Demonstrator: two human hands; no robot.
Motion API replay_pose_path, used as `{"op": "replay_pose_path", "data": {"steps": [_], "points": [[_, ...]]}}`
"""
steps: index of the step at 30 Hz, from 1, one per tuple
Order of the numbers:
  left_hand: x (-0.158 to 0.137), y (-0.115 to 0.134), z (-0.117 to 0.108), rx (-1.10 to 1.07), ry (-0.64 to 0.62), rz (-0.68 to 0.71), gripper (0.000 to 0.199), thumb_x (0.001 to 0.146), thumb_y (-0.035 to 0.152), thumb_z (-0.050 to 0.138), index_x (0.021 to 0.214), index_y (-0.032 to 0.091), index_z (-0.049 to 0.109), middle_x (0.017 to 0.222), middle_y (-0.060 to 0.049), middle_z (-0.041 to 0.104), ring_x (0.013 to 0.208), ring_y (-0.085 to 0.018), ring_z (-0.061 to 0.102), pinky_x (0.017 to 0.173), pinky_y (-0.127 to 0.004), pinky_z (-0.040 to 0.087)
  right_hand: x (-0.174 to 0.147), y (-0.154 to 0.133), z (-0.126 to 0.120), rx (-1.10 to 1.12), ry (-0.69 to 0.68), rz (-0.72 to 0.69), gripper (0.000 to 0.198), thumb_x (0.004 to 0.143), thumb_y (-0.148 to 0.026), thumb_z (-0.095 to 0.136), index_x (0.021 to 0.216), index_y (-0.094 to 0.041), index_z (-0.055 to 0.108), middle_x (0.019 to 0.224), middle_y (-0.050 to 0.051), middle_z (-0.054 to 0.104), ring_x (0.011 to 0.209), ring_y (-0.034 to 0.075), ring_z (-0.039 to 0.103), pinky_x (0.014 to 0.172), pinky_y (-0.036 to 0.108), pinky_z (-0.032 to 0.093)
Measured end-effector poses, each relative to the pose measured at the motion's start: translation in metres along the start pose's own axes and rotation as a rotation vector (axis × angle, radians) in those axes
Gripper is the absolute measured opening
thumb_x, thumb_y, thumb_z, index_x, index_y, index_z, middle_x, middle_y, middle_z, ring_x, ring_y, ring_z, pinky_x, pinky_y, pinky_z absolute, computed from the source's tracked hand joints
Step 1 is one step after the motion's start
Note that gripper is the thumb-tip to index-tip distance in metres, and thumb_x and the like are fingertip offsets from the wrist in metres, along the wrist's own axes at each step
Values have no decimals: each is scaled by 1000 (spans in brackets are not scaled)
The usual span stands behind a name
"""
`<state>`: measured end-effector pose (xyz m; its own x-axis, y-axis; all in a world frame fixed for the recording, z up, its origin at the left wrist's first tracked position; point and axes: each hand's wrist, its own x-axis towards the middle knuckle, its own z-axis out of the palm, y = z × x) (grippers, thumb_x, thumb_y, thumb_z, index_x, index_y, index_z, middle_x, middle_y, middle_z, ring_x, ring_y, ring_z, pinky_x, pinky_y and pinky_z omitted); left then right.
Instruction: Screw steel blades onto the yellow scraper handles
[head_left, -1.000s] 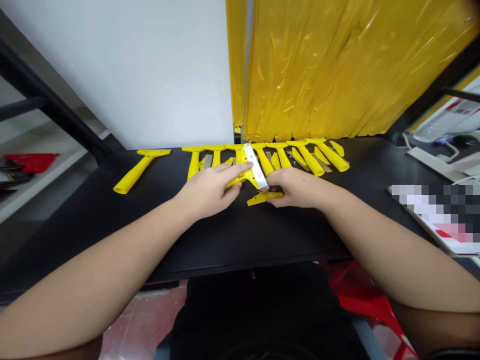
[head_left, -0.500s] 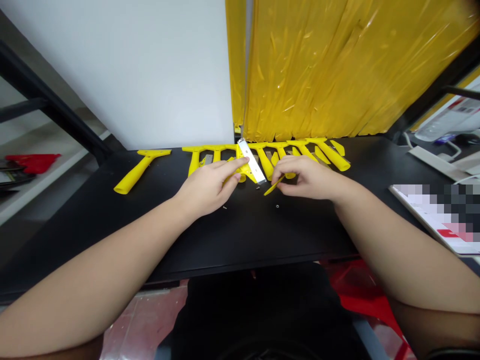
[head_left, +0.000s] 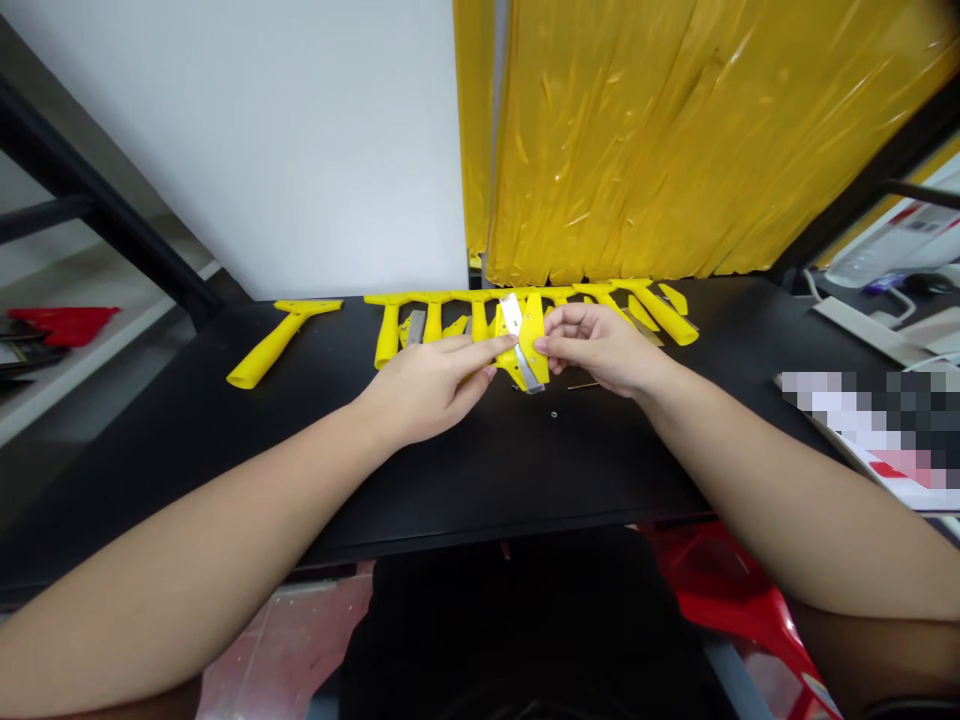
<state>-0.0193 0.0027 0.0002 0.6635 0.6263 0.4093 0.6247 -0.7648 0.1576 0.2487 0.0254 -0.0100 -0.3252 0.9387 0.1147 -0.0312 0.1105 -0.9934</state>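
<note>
My left hand point(head_left: 442, 385) is closed around a yellow scraper head point(head_left: 508, 376), its index finger laid over the metal blade point(head_left: 531, 372) that runs across it. A yellow plastic cover plate point(head_left: 532, 330) is pinched between the thumb and fingers of my right hand point(head_left: 592, 345), beside the blade. The plate stands upright and partly overlaps the scraper; whether it touches the blade I cannot tell. Under my right hand lies a thin dark pin-like piece point(head_left: 583, 386). A tiny ring-like part point(head_left: 554, 414) sits on the black table nearer to me.
Several yellow scraper handles point(head_left: 435, 318) stand in a row along the back of the black table point(head_left: 480, 480), some with plates and blades between them. One handle point(head_left: 277, 345) lies apart at left. A white panel point(head_left: 300, 140) and yellow plastic sheeting point(head_left: 637, 140) rise behind.
My right hand has turned the yellow cover plate from nearly flat to upright and brought it left against the scraper head. The blade in my left hand has shifted slightly right and toward me.
</note>
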Motion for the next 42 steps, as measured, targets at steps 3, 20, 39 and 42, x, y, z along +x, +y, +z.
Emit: {"op": "replay_pose_path", "data": {"steps": [3, 20, 39, 42], "points": [[0, -1, 1, 14, 11, 15, 46, 109, 30, 52, 152, 27, 65, 107, -7, 78, 89, -21, 72, 76, -32, 55, -1, -1, 1, -19, 13, -14, 45, 63, -33, 104, 85, -18, 68, 66, -3, 71, 60, 11, 67, 60, 26, 62], [-1, 1, 1, 46, 22, 61, 42, 108, 31, 52, 147, 25, 67, 105, -6, 79, 83, -20, 74, 68, -31, 56, -4, -4, -5, 106, -118, 208, 41, 67, -36, 104, 80, -17, 70, 73, 0, 77, 64, 12, 75, 64, 24, 67], [0, 4, 0, 63, -90, 79, 39, 109, 31, 49, 144, 25, 66, 107, -5, 79, 90, -21, 75, 66, -30, 51, -7, -3, -1, -92, -243, 100, 41, 72, -30, 100, 86, -19, 64, 73, -4, 71, 64, 13, 75, 62, 26, 69], [0, 5, 0, 41, -84, 74, 38, 108, 29, 50, 141, 24, 68, 105, -5, 79, 88, -20, 74, 67, -30, 51, -7, 1, -1, -72, -201, 47, 50, 72, -26, 100, 105, -21, 63, 79, -7, 68, 63, 13, 74, 61, 27, 69]]}}
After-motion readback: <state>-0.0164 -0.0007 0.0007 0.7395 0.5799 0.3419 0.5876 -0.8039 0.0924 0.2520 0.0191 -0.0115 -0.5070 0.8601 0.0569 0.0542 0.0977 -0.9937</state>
